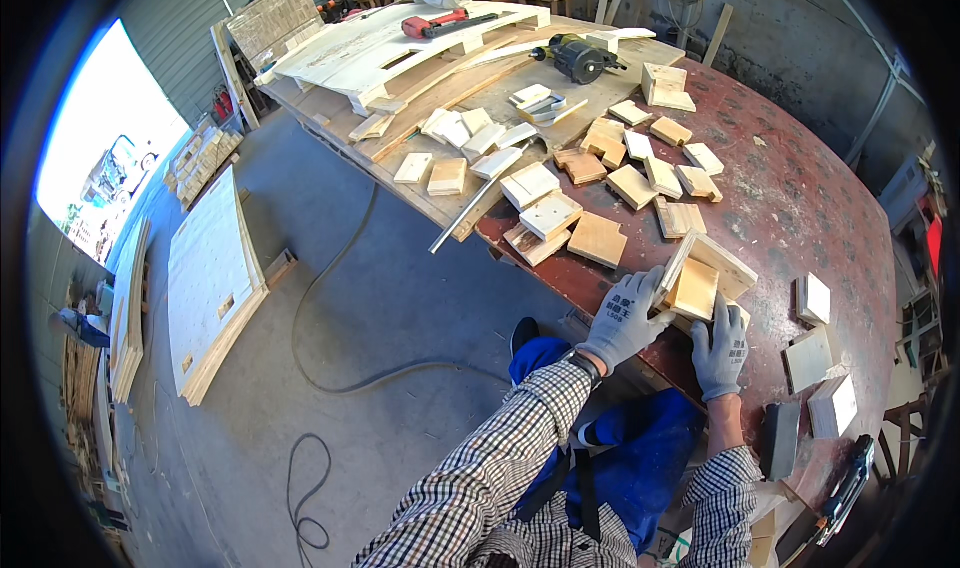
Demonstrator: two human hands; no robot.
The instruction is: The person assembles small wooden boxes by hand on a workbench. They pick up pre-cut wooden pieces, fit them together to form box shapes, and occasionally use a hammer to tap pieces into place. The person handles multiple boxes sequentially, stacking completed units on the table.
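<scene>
So the bit I'd worry about is the little wooden assembly (738, 269), which is right by the near edge of the dark red surface (790, 218), between both gloved hands. The left hand (628, 318) has its fingers pinching the left end; the right hand (720, 356) has its fingers up against the near side, but I can't tell whether they're really gripping. Can't see if the pieces are fastened either, so if they're just held together, a bit of uneven pressure could skew the inner block (694, 288) or pop it loose. And that close to the edge, a slip could mean wood on the floor (260, 368). Gloves probably don't help with feel. As for clutter, the loose blocks (600, 240) crowd the far left side, so sliding the thing that way likely means bumping them. More pieces (808, 358) sit off to the right. A metal bar (462, 213) pokes past the edge further left, easy to snag a sleeve on, and there's a hose (335, 380) snaking across the floor, a decent trip hazard imo.
</scene>
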